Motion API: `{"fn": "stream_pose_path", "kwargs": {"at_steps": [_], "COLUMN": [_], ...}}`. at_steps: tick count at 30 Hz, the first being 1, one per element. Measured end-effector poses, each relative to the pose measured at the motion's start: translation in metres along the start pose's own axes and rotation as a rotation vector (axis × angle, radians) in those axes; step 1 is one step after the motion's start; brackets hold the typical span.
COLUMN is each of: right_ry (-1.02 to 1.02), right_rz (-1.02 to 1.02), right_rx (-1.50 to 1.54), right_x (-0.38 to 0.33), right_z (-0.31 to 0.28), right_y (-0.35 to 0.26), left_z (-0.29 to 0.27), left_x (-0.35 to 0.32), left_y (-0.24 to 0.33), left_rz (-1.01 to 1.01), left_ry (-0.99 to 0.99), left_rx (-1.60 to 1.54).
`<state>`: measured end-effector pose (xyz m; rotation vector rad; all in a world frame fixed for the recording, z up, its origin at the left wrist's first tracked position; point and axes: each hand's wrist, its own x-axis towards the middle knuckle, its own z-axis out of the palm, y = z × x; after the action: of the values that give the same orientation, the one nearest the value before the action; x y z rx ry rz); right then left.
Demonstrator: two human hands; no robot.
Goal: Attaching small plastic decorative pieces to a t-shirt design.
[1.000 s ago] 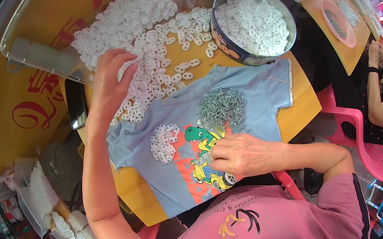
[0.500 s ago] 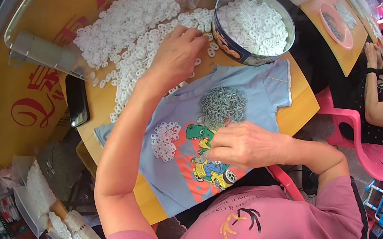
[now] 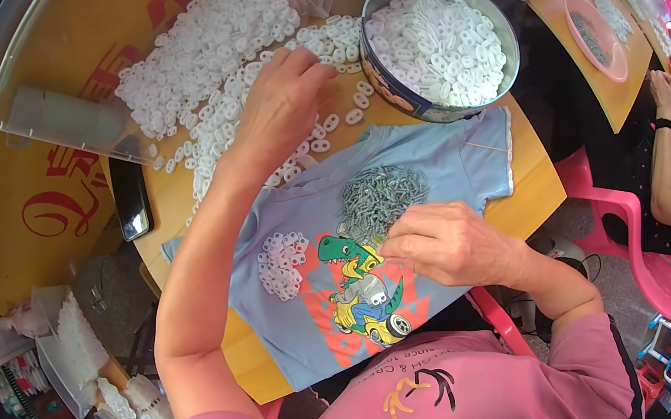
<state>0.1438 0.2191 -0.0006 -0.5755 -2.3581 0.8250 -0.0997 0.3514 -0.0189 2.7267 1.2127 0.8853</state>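
1. While the person in the pink shirt leaned over the worktop (image 3: 526, 207), the right hand (image 3: 445, 245) rested nearest the body on a pale blue child's T-shirt with a green dinosaur print (image 3: 308, 317), its fingers curled together at the edge of a heap of small grey metal screws (image 3: 377, 195); whether it pinched a screw could not be told.
2. One small cluster of white plastic rings (image 3: 278, 261) lay on the shirt to the left of that hand.
3. Farther off, the left hand (image 3: 277, 110) reached forward, fingers bent down onto the large spread of loose white plastic rings (image 3: 200, 56), which lay ahead and slightly left; its grip was hidden.
4. One round metal tin filled with white rings (image 3: 441, 42) stood just to the right of the left hand.
5. One black phone (image 3: 130, 197) lay at the left edge of the worktop.
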Motion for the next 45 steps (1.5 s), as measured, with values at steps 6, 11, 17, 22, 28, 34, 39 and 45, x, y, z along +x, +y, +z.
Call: {"fn": "stream_pose_path", "kwargs": {"at_steps": [6,11,17,22,28,34,39,45], "right_ry": [-0.009,0.009,0.016,0.050,0.317,0.608,0.569,0.573], "right_rz": [0.018,0.032,0.039,0.054,0.252,0.416,0.388,0.482], "right_rx": [0.000,0.017,0.034,0.038,-0.060,-0.170,-0.156,-0.048], "right_x": [-0.004,-0.009,-0.008,-0.017,-0.049,-0.063,-0.065,-0.066], "right_z": [-0.001,0.000,-0.002,-0.014,-0.023,-0.025,-0.025,-0.028], "right_y": [0.001,0.002,-0.004,-0.003,0.010,0.028,0.033,0.034], "left_z": [0.016,0.016,0.012,0.014,-0.005,0.001,0.006,0.006], "left_x": [0.022,0.030,0.045,0.047,0.033,0.027,0.034,0.039], "left_y": [0.001,0.003,-0.014,-0.016,-0.021,-0.004,0.007,0.002], "left_rz": [0.055,0.078,0.087,0.036,-0.082,-0.144,-0.132,-0.162], "left_ry": [-0.059,-0.104,-0.263,-0.244,-0.170,-0.194,-0.191,-0.235], "left_rx": [0.077,0.096,0.030,-0.065,-0.056,0.140,0.219,0.151]}}
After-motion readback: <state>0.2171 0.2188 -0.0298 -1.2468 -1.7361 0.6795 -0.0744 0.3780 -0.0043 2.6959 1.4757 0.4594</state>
